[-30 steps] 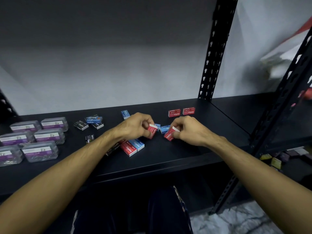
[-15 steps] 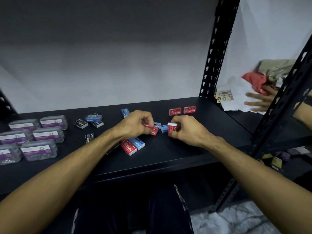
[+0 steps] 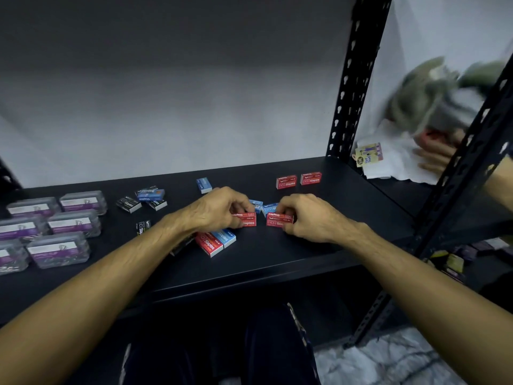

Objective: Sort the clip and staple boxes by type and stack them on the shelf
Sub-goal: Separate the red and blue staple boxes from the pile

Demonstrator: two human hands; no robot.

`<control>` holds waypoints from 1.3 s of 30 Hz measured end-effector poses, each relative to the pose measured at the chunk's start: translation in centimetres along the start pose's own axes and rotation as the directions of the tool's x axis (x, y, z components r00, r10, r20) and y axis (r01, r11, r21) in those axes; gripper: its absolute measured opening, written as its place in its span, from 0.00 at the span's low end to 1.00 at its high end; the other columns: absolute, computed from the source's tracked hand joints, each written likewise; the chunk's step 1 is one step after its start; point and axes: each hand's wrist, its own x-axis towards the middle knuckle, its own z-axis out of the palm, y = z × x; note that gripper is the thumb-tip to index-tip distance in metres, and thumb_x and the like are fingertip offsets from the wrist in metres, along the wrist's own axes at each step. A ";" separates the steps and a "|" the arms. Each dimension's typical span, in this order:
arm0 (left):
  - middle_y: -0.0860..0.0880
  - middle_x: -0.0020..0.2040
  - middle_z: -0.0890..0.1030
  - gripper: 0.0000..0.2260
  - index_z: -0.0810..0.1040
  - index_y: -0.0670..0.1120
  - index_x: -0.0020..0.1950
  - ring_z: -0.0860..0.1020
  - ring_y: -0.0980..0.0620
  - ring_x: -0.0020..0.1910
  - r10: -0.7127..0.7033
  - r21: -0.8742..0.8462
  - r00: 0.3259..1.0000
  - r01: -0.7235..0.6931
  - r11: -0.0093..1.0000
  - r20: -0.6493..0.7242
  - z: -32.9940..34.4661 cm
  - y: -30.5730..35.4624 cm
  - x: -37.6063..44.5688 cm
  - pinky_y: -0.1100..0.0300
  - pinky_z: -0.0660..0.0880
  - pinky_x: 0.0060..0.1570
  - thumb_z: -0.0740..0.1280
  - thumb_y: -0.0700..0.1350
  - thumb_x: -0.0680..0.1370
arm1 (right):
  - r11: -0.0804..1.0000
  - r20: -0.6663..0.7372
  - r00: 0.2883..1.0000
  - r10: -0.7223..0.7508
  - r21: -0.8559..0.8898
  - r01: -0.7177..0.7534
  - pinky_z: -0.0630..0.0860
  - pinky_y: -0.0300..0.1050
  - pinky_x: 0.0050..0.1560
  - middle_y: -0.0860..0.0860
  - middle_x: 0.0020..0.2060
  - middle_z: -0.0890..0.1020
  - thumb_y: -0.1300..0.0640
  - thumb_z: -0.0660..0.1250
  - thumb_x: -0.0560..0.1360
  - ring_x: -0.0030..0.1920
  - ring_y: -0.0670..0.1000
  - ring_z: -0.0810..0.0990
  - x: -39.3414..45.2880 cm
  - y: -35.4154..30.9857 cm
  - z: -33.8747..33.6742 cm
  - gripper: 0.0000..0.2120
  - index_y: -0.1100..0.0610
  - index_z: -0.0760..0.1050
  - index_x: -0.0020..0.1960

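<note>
Head view: black shelf (image 3: pixel 319 254) carries everything. Clear clip boxes (image 3: pixel 59 248) far left of both grips. Left hand (image 3: pixel 219 208) pinches one red staple box (image 3: pixel 248 220); right hand (image 3: pixel 311 218) pinches another (image 3: pixel 278 220), just beside it.

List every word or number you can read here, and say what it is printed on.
"10 Staples": pair of red boxes at the back.
"Staples": red box in the left hand.
"10": red box in the right hand.
"Staples": red box lying nearest.
"Staples": black box.
Clear clip cases' purple labels: too blurred to read.
</note>
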 end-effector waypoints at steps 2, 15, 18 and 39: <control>0.58 0.46 0.83 0.11 0.83 0.55 0.55 0.81 0.63 0.42 0.001 0.002 1.000 -0.001 1.000 0.024 -0.4 -0.1 0.1 0.68 0.73 0.42 0.75 0.45 0.74 | 0.997 -0.014 1.000 -0.003 0.076 0.004 0.75 0.40 0.44 0.43 0.48 0.77 0.53 0.74 0.71 0.46 0.42 0.77 -0.1 0.2 -0.1 0.17 0.47 0.76 0.59; 0.55 0.39 0.85 0.05 0.84 0.51 0.48 0.83 0.57 0.38 0.002 -0.126 0.998 -0.011 0.992 -0.070 -1.0 1.7 2.8 0.64 0.79 0.39 0.75 0.44 0.74 | 0.979 -0.076 0.997 0.025 0.202 -0.010 0.70 0.33 0.39 0.42 0.42 0.80 0.61 0.69 0.76 0.40 0.40 0.77 -0.2 1.9 -2.1 0.09 0.49 0.80 0.52; 0.56 0.39 0.85 0.05 0.84 0.52 0.47 0.82 0.62 0.37 -0.010 -0.134 0.992 -0.007 0.991 -0.122 -0.5 3.3 4.7 0.67 0.77 0.39 0.76 0.45 0.73 | 0.986 -0.129 0.989 0.069 0.160 -0.048 0.68 0.35 0.41 0.42 0.43 0.79 0.62 0.68 0.75 0.41 0.41 0.77 0.0 3.8 -3.4 0.08 0.50 0.78 0.50; 0.53 0.44 0.84 0.05 0.83 0.50 0.48 0.82 0.57 0.42 -0.075 -0.061 0.967 0.062 0.996 -0.243 4.6 5.9 11.9 0.60 0.79 0.48 0.74 0.43 0.74 | 0.988 -0.106 0.983 0.153 0.042 -0.149 0.71 0.42 0.47 0.46 0.49 0.74 0.66 0.65 0.75 0.48 0.49 0.77 3.3 10.7 -3.9 0.12 0.52 0.77 0.54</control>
